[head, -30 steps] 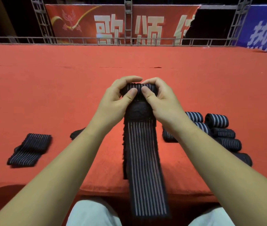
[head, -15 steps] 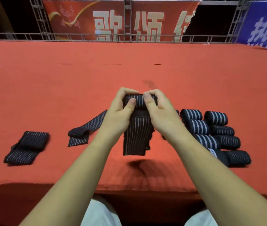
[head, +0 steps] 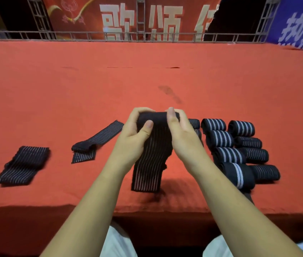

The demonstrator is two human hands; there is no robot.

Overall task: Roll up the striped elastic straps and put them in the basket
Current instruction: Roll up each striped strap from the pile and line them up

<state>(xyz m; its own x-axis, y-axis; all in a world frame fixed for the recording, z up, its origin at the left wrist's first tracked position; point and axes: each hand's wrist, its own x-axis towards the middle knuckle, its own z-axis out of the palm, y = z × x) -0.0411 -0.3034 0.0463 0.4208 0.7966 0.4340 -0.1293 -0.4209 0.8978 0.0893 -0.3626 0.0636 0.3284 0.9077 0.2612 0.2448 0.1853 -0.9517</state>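
A folded strap (head: 24, 165) and a loose strap (head: 95, 143) are lying at the left of the red table (head: 147, 80). The left hand (head: 134, 134) and right hand (head: 182, 134) are gripping either end of a half-rolled strap (head: 154, 151) between them, its tail trailing toward the near edge, with rolled straps (head: 239, 145) lying just to the right. Behind, a red banner (head: 76, 13) is showing "歌颂", and the blue banner (head: 298, 25) is showing characters cropped by the frame.

matt ribbed elastic strap (head: 151, 154), red felt-like table cloth (head: 147, 75), metal truss (head: 39, 17)

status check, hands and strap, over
Left hand and right hand grip the strap roll. Tail hangs unwound. Finished rolls lie at right, nothing blocking.
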